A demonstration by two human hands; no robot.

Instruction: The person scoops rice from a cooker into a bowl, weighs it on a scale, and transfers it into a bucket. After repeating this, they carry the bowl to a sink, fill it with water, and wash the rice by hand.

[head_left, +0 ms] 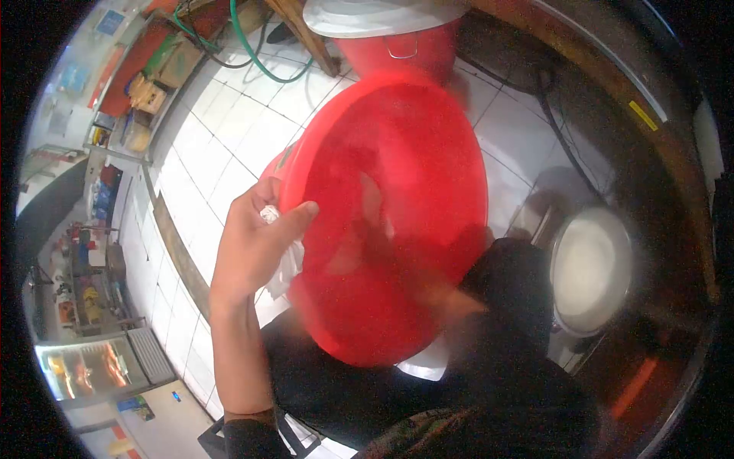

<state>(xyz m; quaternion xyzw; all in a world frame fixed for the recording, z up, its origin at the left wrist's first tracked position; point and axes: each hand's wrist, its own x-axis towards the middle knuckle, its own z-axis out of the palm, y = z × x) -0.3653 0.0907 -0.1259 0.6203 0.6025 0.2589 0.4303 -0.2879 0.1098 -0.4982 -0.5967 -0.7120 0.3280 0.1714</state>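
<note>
Red tub is tipped btwn the person's black-clad legs, mouth facing back & up at them; its oval's long axis runs approx top-bottom in view. L hand is clamped on rim, thumb over edge, w/ crumpled white wad too. R hand is blurred inside; can't tell grip. Tub's smooth plastic; floor = square tiles.

Smooth, glossy plastic tub

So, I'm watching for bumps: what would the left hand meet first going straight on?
Probably the red plastic basin, as the left hand grips its edge; exact depth is unclear.
</note>
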